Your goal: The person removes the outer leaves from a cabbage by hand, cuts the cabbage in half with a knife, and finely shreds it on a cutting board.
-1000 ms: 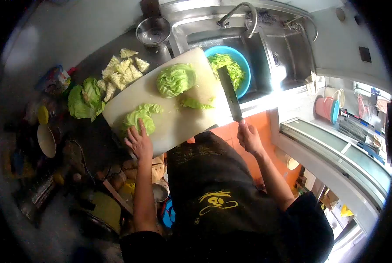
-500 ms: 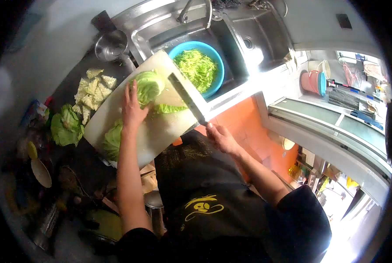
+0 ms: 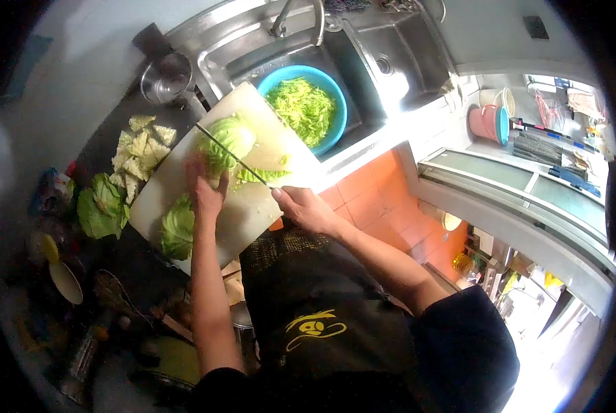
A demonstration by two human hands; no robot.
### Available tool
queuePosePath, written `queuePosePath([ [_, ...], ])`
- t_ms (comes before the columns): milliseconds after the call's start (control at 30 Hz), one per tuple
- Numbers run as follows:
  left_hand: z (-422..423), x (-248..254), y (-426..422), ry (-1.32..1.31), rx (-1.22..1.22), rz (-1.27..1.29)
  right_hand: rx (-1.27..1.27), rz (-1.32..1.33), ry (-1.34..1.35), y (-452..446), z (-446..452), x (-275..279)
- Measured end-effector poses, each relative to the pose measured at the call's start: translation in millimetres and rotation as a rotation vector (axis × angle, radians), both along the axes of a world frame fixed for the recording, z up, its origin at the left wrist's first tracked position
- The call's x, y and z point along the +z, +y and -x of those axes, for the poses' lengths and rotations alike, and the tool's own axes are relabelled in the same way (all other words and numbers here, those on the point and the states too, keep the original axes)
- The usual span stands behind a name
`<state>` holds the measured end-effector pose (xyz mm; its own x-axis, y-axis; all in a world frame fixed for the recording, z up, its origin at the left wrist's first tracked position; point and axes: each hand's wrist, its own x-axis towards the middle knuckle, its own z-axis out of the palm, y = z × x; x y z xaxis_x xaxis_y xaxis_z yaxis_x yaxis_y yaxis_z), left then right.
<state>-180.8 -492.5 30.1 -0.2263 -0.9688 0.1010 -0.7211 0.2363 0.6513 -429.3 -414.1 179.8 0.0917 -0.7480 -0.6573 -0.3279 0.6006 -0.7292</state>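
My right hand (image 3: 306,208) is wrapped round the handle of a kitchen knife (image 3: 233,157). The blade lies across a pale green cabbage piece (image 3: 233,134), seen nearly edge-on. Against the near left side of that piece, my left hand (image 3: 206,189) holds it, its fingertips blurred. Loose cut cabbage (image 3: 263,176) lies beside the blade on the white cutting board (image 3: 246,219). Another cabbage piece (image 3: 178,230) rests at the board's lower left, partly behind my left forearm. Shredded cabbage (image 3: 301,109) fills much of a blue basin (image 3: 341,124) beyond the board.
The basin stands in a steel double sink (image 3: 232,69) with a faucet (image 3: 280,24). Left of the board are cut pale core pieces (image 3: 140,155), loose outer leaves (image 3: 103,206) and a clear container (image 3: 166,78). Orange floor tiles (image 3: 377,186) show at right.
My right hand has moved left with the knife, and the blade has gone from the board's right side onto the cabbage piece. My left hand stays at the cabbage. The view has shifted slightly.
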Motion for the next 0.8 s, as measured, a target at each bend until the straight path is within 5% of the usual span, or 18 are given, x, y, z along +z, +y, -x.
queuePosePath([
  [433, 14.5, 13.7, -4.4, -0.013, 0.098, -0.158, 0.143, -0.026, 0.183, -39.9, -21.6, -17.7],
  [800, 12.4, 10.7, -7.0, 0.056, 0.055, -0.170, 0.229, 0.083, 0.163, -52.6, -24.8, -100.2],
])
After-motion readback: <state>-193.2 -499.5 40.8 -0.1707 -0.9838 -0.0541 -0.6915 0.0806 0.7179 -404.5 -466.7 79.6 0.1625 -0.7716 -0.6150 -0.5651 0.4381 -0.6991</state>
